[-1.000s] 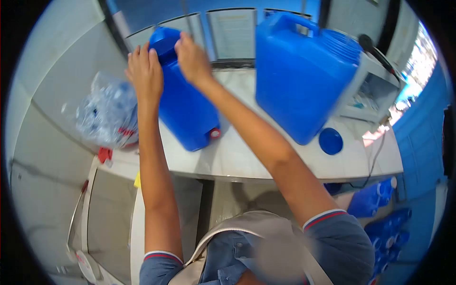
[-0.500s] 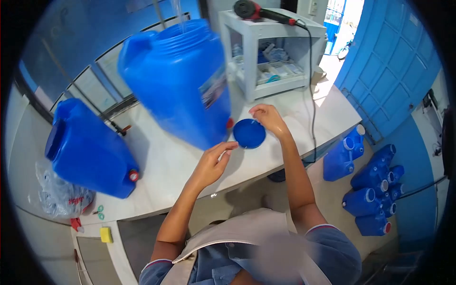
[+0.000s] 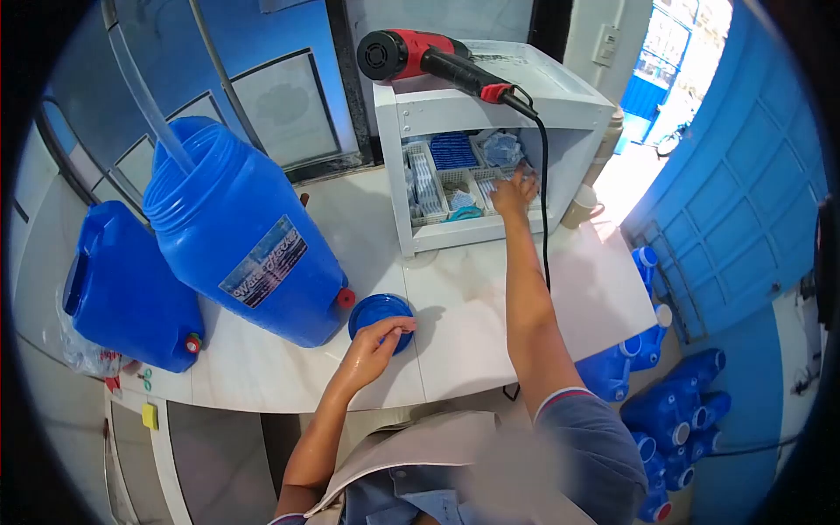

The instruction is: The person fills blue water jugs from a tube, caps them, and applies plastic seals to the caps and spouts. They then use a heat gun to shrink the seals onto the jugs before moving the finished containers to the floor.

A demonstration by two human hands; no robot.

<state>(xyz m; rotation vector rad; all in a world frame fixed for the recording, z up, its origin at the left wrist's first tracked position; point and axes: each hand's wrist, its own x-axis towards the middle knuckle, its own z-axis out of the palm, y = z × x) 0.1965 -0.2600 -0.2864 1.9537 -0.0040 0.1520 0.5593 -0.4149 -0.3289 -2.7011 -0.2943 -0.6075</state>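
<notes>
Over the near side of a round blue lid [image 3: 372,308] on the white counter, my left hand [image 3: 372,350] has its fingers curled together; whatever they may hold is hidden. My right hand [image 3: 514,194] reaches into a white cabinet [image 3: 402,241], fingers spread over small white baskets [image 3: 455,199] of packets. A folded dark-blue item [image 3: 452,150] and a crumpled pale plastic bundle [image 3: 501,149] lie behind them. Left of the lid stands a large blue water container [image 3: 254,236] with a red tap. A clear stream [image 3: 149,96] runs into its open mouth.
A red and black heat gun [image 3: 429,59] lies on the cabinet, its cord hanging over the front. A second blue container [image 3: 131,289] stands at left, near green scissors [image 3: 145,379] and a yellow sponge [image 3: 150,416]. Several blue containers [image 3: 669,411] crowd the floor at right.
My right hand has left the lid's edge and reached forward into the cabinet. My left hand has moved over the lid. The view has shifted, bringing the cabinet closer.
</notes>
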